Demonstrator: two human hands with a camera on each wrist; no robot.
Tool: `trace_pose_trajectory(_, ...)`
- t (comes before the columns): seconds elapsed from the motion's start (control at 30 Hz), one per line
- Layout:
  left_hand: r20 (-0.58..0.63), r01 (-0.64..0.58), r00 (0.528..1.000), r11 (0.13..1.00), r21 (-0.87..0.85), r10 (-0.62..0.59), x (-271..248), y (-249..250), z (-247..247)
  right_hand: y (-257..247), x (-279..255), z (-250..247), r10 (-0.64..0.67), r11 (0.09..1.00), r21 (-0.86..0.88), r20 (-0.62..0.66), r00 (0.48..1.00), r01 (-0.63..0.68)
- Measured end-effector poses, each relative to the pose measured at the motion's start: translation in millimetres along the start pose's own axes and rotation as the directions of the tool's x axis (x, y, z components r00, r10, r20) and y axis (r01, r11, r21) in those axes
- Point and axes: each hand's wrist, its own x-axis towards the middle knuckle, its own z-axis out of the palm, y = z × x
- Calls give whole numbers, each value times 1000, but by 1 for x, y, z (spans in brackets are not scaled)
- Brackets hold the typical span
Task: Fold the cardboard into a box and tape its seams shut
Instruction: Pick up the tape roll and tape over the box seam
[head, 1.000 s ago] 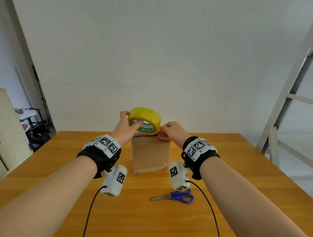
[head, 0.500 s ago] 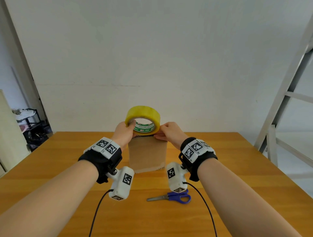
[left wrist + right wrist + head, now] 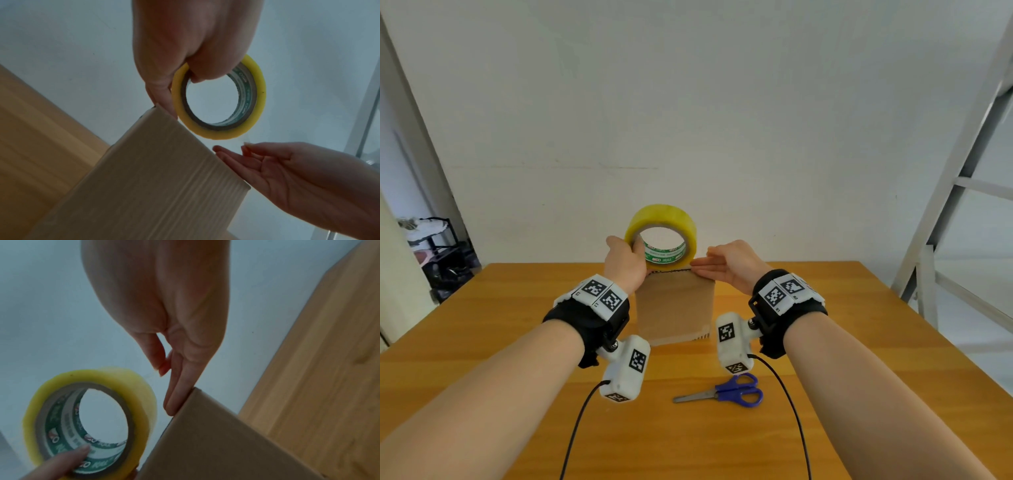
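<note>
The box [image 3: 674,308] stands up tall in the middle of the wooden surface [image 3: 859,342], between the two arms. It is already folded into shape. The tape [image 3: 661,236] sits just above its top edge.

The left hand [image 3: 625,263] holds the tape. Its thumb and fingers pinch the ring, with one finger [image 3: 69,456] tucked inside the hole. The right hand [image 3: 726,265] is flat, and its grip is released. Its straight fingers [image 3: 176,395] press on the top right corner of the box. It looks like they are pushing the sticky end down there, but the clear strip is hard to see.

The box is thin cardboard with ribs. It is likely light and empty, so it could tip or slide when the tape is pulled. It would be best to hold it at the top corners and edges, where it is stiffest. Pushing in the middle of a side may dent it.

The tape is a hard ring, easy to hold through its hole. The loose strip is thin and sticky, so it can curl and stick to itself.

Blue scissors [image 3: 726,394] lie near, in front of the box, ready to cut the strip.
</note>
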Motion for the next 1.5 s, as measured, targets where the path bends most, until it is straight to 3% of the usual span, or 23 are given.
trace_pose_trajectory(0.27, 64, -102, 994, 973, 208, 91, 7, -7, 3, 5, -2, -20, 41, 999, 31, -116, 992, -38)
trace_pose_trajectory(0.63, 113, -85, 992, 977, 197, 63, 8, -3, 6, 21, 5, -21, 151, 988, -5, -164, 975, -154)
trace_pose_trajectory(1.13, 116, -132, 987, 974, 183, 112, 9, -5, 6, 33, 12, -16, 225, 973, -22, -168, 960, -232)
trace_pose_trajectory(1.33, 147, -150, 982, 964, 218, 119, 7, -6, 4, 35, 13, -10, 226, 957, -140, -180, 957, -253)
trace_pose_trajectory(1.5, 193, -163, 974, 955, 246, 116, 8, -4, 2, 37, 19, -2, 225, 884, -368, -206, 952, -288)
